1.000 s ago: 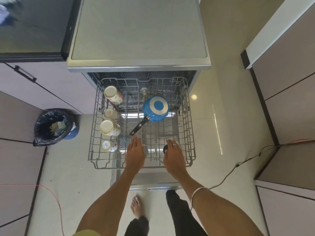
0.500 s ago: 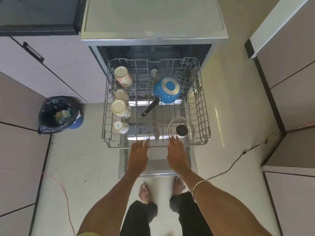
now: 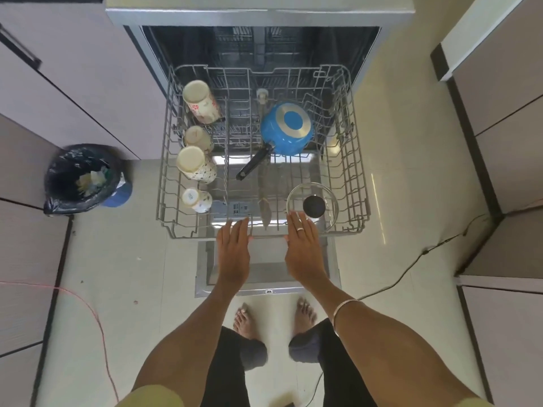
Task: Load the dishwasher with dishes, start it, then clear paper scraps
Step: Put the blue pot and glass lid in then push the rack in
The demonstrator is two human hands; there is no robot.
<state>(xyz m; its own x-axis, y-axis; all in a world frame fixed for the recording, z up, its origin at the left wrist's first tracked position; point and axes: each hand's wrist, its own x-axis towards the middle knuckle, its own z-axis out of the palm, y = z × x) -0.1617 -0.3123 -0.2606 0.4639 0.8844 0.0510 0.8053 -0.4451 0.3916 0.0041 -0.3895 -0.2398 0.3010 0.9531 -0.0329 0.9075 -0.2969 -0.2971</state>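
Note:
The dishwasher (image 3: 258, 13) stands open with its grey wire rack (image 3: 357, 183) pulled out over the lowered door (image 3: 264, 277). Several cream mugs (image 3: 195, 164) lie upturned along the rack's left side. A blue saucepan (image 3: 286, 127) with a black handle sits upside down at the middle right. A glass lid with a black knob (image 3: 313, 205) rests at the rack's front right. My left hand (image 3: 233, 248) and my right hand (image 3: 304, 245) lie flat with straight fingers, fingertips at the rack's front edge.
A bin lined with a black bag (image 3: 83, 179) holding scraps stands on the floor to the left. Cabinets (image 3: 73, 77) flank both sides. A black cable (image 3: 411, 265) runs across the tiles at right, a red one (image 3: 88, 301) at left. My bare feet stand by the door's edge.
The rack has slid back towards the dishwasher with both hands following its front edge. The glass lid, covered by my right hand a second ago, now shows.

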